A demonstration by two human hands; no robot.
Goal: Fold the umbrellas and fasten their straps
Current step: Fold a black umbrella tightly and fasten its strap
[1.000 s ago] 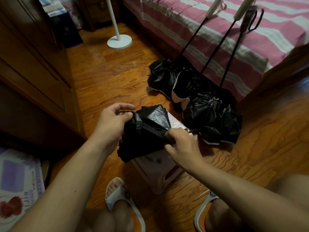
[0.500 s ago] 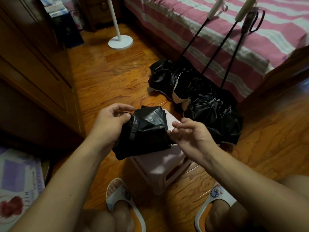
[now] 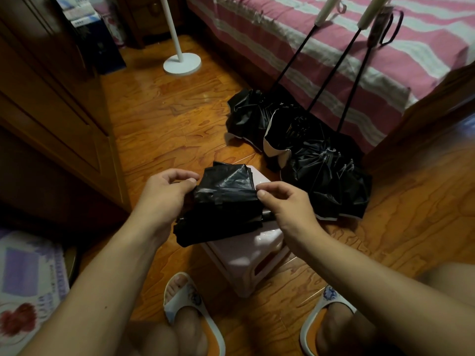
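Both my hands pinch the folded black umbrella (image 3: 226, 201): left hand (image 3: 164, 194) at its left edge, right hand (image 3: 285, 201) at its right. Beneath them sits a pink stool (image 3: 246, 255). No writing is legible.

Both bare forearms reach forward from the lower edge of the view, the left from 7 o'clock and the right from 4 o'clock. The left hand (image 3: 164, 194) has curled fingers, with the thumb pinching the left side of the black umbrella (image 3: 226, 201). The right hand (image 3: 285, 201) pinches its right edge between thumb and forefinger, the other fingers bent.
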